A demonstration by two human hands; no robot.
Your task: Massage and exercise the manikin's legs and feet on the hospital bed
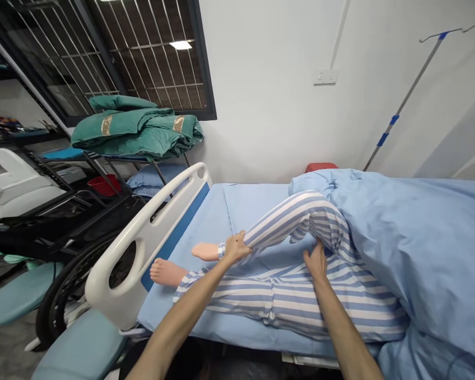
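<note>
A figure in blue-and-white striped trousers lies on the bed; its smooth feet look like a manikin's. The far leg is bent, with its knee raised off the sheet. My left hand is closed round the lower part of this leg, just above the ankle. My right hand is under the bent thigh, thumb spread away, its fingertips against the trouser cloth and partly hidden. Straight along the near side of the bed lies the near leg. Both feet are bare: the far foot and the near foot.
A light blue quilt covers the figure's upper body. The white footboard stands at the left, beside a wheelchair. Green folded bedding rests on a rack. An IV pole stands by the wall at right.
</note>
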